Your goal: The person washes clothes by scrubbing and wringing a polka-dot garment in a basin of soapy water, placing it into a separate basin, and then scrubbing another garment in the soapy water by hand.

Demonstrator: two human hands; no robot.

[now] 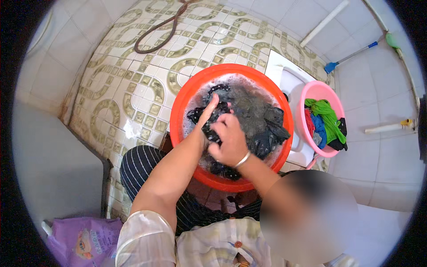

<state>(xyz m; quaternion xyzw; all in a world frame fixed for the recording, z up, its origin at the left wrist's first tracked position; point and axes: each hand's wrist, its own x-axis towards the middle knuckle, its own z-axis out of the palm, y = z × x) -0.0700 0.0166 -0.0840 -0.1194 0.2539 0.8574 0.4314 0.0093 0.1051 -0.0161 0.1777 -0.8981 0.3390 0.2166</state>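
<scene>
An orange-red plastic basin (182, 87) stands between my knees, filled with foamy grey water (246, 110) and dark wet clothes (272, 135). Over its left half, my left hand (210, 113) has black polka-dot fabric (211, 130) lying against the palm, thumb raised. My right hand (230, 140), with a silvery bangle at the wrist, curls its fingers on the same fabric and is slightly blurred. More of the dotted cloth floats near the basin's far-left rim and near side. The lower parts of the soaked clothes are hidden under the water.
To the right, a pink basin (303, 110) of coloured clothes rests over a white squat toilet (293, 78). A brown hose (173, 30) loops on the patterned tile floor (140, 76). A blue-ended brush (331, 67) leans at the wall. A purple bag (83, 240) lies lower left, below a grey panel (60, 167).
</scene>
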